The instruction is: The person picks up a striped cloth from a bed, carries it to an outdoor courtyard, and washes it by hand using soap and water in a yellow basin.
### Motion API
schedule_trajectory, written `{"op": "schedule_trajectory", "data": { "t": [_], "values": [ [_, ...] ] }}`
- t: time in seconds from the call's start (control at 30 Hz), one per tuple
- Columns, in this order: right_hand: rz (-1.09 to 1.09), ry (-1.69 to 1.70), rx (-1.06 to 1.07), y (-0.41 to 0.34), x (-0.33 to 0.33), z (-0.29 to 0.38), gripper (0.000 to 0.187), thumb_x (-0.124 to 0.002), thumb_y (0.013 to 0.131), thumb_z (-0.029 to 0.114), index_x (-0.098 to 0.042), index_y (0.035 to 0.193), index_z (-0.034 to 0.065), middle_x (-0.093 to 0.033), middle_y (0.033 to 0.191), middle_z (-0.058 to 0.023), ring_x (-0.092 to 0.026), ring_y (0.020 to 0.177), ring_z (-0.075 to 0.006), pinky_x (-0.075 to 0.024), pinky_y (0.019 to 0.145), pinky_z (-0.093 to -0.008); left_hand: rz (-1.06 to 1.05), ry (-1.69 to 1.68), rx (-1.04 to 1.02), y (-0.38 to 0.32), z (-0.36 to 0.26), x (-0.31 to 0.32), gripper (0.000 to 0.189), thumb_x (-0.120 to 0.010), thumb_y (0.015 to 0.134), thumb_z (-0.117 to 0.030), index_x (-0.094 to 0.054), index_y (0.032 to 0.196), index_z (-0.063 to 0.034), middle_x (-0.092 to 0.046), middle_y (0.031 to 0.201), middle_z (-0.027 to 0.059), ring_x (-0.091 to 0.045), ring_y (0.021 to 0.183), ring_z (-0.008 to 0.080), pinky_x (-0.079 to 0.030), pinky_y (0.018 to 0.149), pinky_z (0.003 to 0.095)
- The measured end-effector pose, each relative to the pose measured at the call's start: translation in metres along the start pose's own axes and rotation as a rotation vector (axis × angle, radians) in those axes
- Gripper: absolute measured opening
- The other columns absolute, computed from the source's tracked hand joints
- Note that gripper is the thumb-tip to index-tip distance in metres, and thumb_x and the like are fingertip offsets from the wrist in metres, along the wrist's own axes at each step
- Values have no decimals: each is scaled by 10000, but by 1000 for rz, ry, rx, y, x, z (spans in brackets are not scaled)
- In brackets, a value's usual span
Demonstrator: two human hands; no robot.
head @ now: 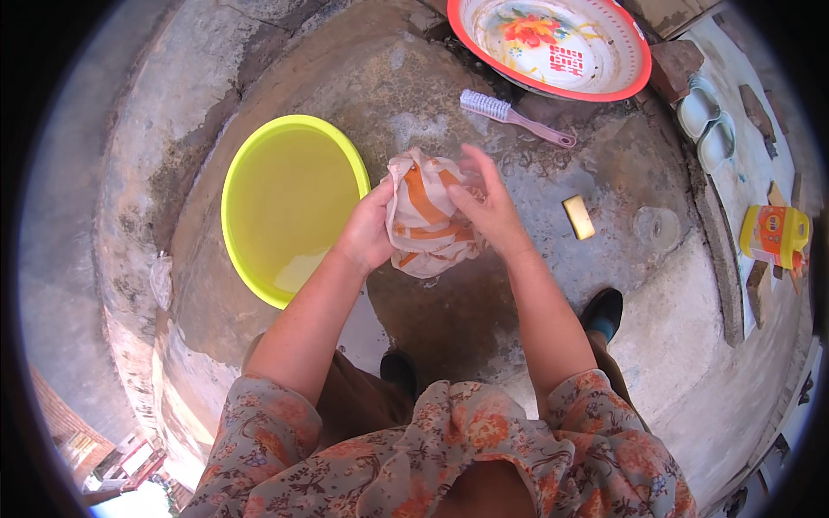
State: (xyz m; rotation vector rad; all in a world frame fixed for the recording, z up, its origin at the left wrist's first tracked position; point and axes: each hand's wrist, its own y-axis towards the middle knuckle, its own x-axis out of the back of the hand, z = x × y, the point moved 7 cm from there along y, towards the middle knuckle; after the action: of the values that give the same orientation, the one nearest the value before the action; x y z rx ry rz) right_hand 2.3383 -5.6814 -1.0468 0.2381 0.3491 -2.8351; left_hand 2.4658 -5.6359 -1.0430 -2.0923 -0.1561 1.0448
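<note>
A wet, bunched cloth (431,217), whitish with orange stripes, is held up between both hands, above the wet concrete floor. My left hand (368,226) grips its left edge, thumb on top. At its upper right is my right hand (489,204), thumb against the fabric and fingers spread; part of the cloth lies behind it. To the left stands a yellow-green basin (228,213) of cloudy water. A scrubbing brush (518,116) with white bristles and a pinkish handle lies beyond the cloth. On the floor at the right rests a yellow bar of soap (578,217).
An enamel basin (550,96) with a red rim and floral pattern stands at the top right. A clear round container (657,228) sits beyond the soap. Pale shoes (715,146) and a yellow jug (771,234) are on the right ledge. A concrete kerb curves along the left.
</note>
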Motion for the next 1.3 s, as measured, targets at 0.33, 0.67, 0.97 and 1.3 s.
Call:
{"op": "schedule_trajectory", "data": {
  "t": [0.33, 0.67, 0.97, 1.3],
  "values": [
    [-130, 299, -13, 14, 36, 3, 10, -538, 817, 45, -545, 824, 44, -568, 761, -10, -515, 691, -62, -429, 622, -199, -5, 142, -91, -12, -12, -22, 385, -373, 909, -314, -398, 1205, -70, -459, 1210, 79, -472, 1081, 202, -364, 930, 360],
    [111, 325, -172, -4, -19, 22, 239, -476, 882, 201, -509, 1043, 26, -579, 927, -91, -567, 826, -155, -468, 713, -290, -9, 1162, -678, -28, -9, -58, 397, -489, 810, -59, -376, 1186, -3, -450, 1150, 134, -453, 1066, 257, -357, 910, 352],
    [149, 918, -177, 7, 16, 7, 380, -340, 921, 288, -424, 1168, 12, -507, 1137, -120, -498, 1046, -238, -395, 899, -394, 51, 1291, -395, -20, -3, -37, 293, -419, 789, 55, -504, 1060, -16, -529, 1045, 118, -508, 976, 190, -393, 871, 298],
    [435, 1068, -105, -1, -11, 48, 416, -297, 927, 301, -357, 1242, 35, -462, 1204, -116, -460, 1095, -249, -376, 924, -389, 80, 1054, -317, -17, -16, -46, 415, -477, 773, 35, -452, 1179, -51, -517, 1085, 51, -484, 979, 132, -394, 848, 283]
  ]
}}
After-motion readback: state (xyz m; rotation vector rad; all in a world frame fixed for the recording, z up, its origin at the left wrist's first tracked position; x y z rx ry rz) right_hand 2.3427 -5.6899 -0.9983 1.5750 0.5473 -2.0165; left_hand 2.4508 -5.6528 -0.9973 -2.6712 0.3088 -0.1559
